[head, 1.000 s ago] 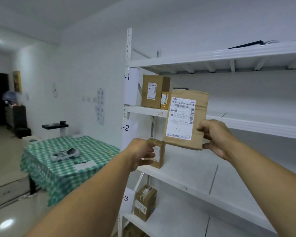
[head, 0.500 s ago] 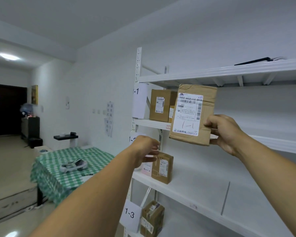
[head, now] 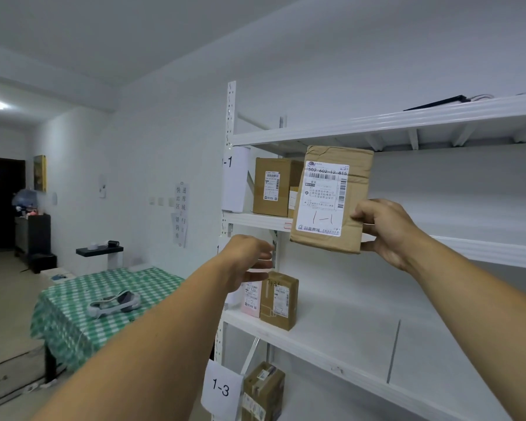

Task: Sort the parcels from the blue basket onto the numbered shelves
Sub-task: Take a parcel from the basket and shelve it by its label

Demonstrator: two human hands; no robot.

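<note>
My right hand (head: 386,232) grips a flat brown parcel (head: 331,199) by its right edge, thumb on the front and fingers curled behind. The parcel is held upright in the air at 10 o'clock from that hand, in front of the second shelf from the top (head: 255,220). Its white label faces me, with "1-1" written by hand near the bottom.

My left hand (head: 246,259) hangs at 8 o'clock from the parcel, in front of the rack's upright (head: 230,117), fingers loose and slightly bent, holding nothing.

A paper tag reading "-1" (head: 233,177) hangs on the upright, and at 3 o'clock from it a brown box (head: 274,186) stands on that shelf. On the shelf below, at 5 o'clock from my left hand, a pink packet (head: 251,299) and a small brown box (head: 280,300) stand touching. Lower down, a "1-3" tag (head: 222,387) hangs with another box (head: 263,390) just beside it at 3 o'clock.

At 8 o'clock in my view is a bench (head: 73,323) under a green checked cloth, with a white headset (head: 116,303) lying on it.
</note>
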